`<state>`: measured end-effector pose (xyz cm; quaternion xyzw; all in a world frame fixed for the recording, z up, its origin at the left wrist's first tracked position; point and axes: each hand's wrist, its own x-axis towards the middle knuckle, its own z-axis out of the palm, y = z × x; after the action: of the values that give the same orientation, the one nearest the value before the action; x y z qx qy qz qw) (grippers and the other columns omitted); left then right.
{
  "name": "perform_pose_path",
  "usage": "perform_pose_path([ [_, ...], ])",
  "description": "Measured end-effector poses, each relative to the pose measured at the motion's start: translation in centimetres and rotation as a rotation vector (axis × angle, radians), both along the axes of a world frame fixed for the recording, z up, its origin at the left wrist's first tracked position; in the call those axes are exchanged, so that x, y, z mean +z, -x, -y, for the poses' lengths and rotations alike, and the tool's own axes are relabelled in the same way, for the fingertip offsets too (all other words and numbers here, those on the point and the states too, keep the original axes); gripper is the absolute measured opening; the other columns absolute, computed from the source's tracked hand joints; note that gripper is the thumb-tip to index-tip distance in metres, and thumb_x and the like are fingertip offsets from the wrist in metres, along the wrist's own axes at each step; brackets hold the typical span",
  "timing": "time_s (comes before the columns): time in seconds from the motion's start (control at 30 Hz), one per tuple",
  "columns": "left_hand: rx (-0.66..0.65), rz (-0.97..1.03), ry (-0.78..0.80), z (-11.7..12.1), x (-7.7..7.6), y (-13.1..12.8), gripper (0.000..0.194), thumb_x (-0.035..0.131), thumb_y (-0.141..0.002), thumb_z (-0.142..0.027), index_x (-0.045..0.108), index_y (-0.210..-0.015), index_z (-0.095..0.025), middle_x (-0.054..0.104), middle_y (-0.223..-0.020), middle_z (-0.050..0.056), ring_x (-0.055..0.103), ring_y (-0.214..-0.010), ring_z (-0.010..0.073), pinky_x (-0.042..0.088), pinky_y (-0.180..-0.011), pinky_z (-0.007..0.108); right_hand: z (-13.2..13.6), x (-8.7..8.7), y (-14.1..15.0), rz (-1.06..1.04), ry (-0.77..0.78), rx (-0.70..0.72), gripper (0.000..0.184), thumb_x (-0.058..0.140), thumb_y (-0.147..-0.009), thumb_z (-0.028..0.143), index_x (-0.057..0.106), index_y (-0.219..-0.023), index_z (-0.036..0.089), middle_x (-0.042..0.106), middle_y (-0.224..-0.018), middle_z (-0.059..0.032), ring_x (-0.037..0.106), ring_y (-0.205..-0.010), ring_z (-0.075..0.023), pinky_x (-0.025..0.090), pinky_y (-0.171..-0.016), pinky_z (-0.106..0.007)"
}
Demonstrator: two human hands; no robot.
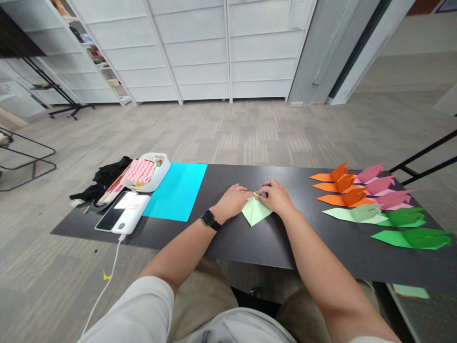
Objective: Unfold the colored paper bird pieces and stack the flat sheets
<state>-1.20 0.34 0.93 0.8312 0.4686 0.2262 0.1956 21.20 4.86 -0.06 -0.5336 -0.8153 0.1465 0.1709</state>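
Note:
A pale green folded paper [254, 212] lies on the black table [228, 238] in front of me. My left hand [233, 200], with a dark watch on its wrist, rests at the paper's upper left corner with fingers curled down onto it. My right hand [276, 196] presses on the paper's upper right part, fingers bent and pinching the top fold. Both hands meet at the paper's top point.
A cyan sheet [176, 190] lies to the left, beside a white tray [157, 175] of patterned papers, a phone [110, 218] and a white power bank [134, 214] with a cable. Folded orange [339, 183], pink [380, 186] and green [403, 224] paper figures line the right side.

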Motion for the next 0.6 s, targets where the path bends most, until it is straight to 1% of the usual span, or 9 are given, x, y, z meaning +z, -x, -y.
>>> perform_pose_path([
  [0.1,-0.009,-0.295,-0.086,1.4,0.5,0.7,0.038,0.052,-0.101,-0.014,0.071,-0.131,-0.027,0.076,-0.127,0.008,0.064,-0.13,0.0253,0.035,-0.126,0.052,0.0,-0.2,0.0,0.007,0.007,-0.013,0.015,0.083,-0.087,0.037,0.084,-0.102,0.035,0.064,-0.13,-0.0063,0.055,-0.124,-0.031,0.042,-0.103,-0.047],
  [0.17,0.025,-0.388,-0.103,2.8,0.8,1.5,0.038,0.048,-0.103,-0.016,0.071,-0.132,-0.026,0.077,-0.128,0.009,0.066,-0.129,0.0236,0.038,-0.124,0.049,-0.1,-0.3,0.0,0.01,0.01,-0.015,0.015,0.083,-0.087,0.037,0.084,-0.102,0.035,0.064,-0.13,-0.0062,0.055,-0.124,-0.0315,0.042,-0.103,-0.047],
  [0.23,0.055,-0.417,-0.091,4.3,1.1,2.6,0.038,0.047,-0.105,-0.018,0.071,-0.133,-0.026,0.077,-0.128,0.008,0.067,-0.129,0.0227,0.041,-0.123,0.047,-0.1,-0.4,0.0,0.008,0.005,-0.012,0.015,0.083,-0.087,0.037,0.085,-0.102,0.036,0.063,-0.13,-0.0064,0.055,-0.123,-0.0318,0.042,-0.103,-0.048],
  [0.33,0.064,-0.39,-0.08,6.2,1.7,4.1,0.038,0.05,-0.105,-0.022,0.068,-0.138,-0.026,0.077,-0.13,0.007,0.065,-0.132,0.0235,0.042,-0.123,0.048,-0.2,-0.6,-0.1,-0.006,-0.011,-0.004,0.015,0.082,-0.088,0.038,0.085,-0.102,0.036,0.063,-0.131,-0.007,0.055,-0.122,-0.0317,0.042,-0.103,-0.047],
  [0.43,0.057,-0.293,-0.119,7.0,2.3,4.6,0.037,0.051,-0.105,-0.024,0.068,-0.138,-0.026,0.076,-0.131,0.006,0.066,-0.129,0.0241,0.046,-0.12,0.047,-0.2,-0.6,-0.2,-0.015,-0.02,0.013,0.016,0.08,-0.09,0.038,0.085,-0.104,0.037,0.063,-0.133,-0.007,0.055,-0.122,-0.0319,0.043,-0.103,-0.047],
  [0.53,0.074,-0.157,-0.181,6.2,2.4,3.6,0.033,0.05,-0.106,-0.028,0.068,-0.133,-0.024,0.075,-0.131,0.008,0.067,-0.123,0.0244,0.051,-0.114,0.046,0.0,-0.5,-0.3,-0.009,-0.017,0.021,0.017,0.077,-0.092,0.035,0.086,-0.106,0.037,0.064,-0.135,-0.0073,0.055,-0.124,-0.0332,0.042,-0.104,-0.049],
  [0.6,0.083,-0.086,-0.21,5.1,2.0,2.3,0.031,0.051,-0.106,-0.031,0.068,-0.131,-0.022,0.073,-0.133,0.009,0.066,-0.124,0.0254,0.051,-0.114,0.047,0.2,-0.3,-0.3,0.004,-0.019,0.018,0.019,0.076,-0.092,0.033,0.086,-0.107,0.038,0.064,-0.137,-0.0075,0.054,-0.125,-0.0343,0.042,-0.104,-0.05],
])
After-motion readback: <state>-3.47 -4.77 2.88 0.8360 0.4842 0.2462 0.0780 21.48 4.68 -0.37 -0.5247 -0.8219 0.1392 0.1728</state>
